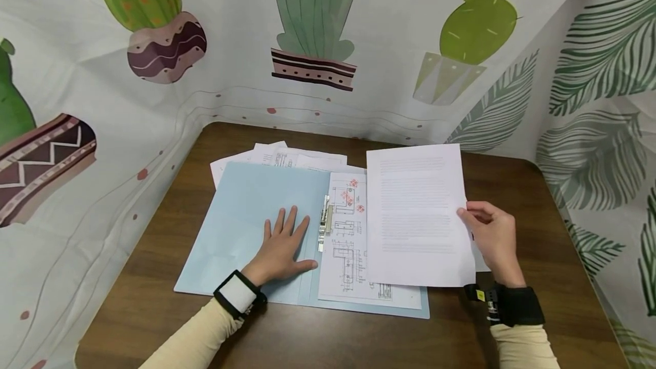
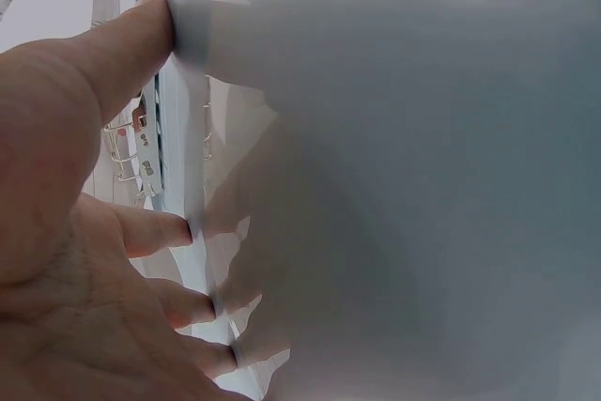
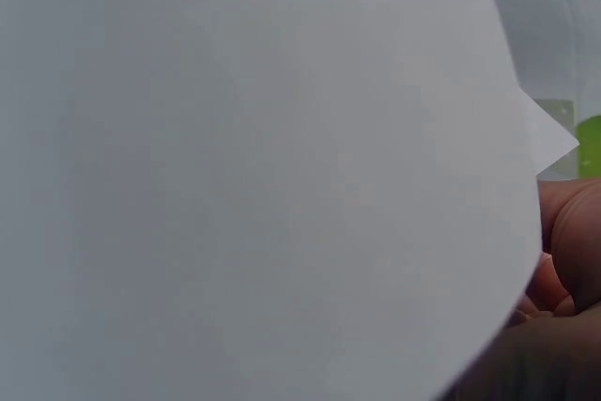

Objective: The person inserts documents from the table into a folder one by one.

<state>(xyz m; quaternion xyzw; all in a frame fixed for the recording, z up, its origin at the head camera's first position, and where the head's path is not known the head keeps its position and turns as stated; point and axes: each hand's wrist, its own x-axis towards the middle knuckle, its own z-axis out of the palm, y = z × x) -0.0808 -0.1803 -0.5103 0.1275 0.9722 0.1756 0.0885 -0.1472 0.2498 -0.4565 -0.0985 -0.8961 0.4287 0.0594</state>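
Your left hand (image 1: pixel 281 249) lies flat, fingers spread and straight, pressing the open left flap of the light blue folder (image 1: pixel 246 226) onto the brown table (image 1: pixel 328 335). Nothing is grasped there; it only holds the cover down.

Your right hand (image 1: pixel 492 238) pinches the right edge of a printed text sheet (image 1: pixel 417 215), thumb on top. The sheet sits above the folder's right half, overlapping the technical drawing page (image 1: pixel 348 238) that lies beside the metal clip (image 1: pixel 325 222) at the spine. More loose papers (image 1: pixel 277 155) stick out behind the folder's top edge.

Judgement: keep the left palm steady so the folder does not slide. Square the sheet's left edge to the clip before lowering it, and keep the pinch light to avoid creasing. The right wrist view shows only the blank sheet, so check alignment from above.
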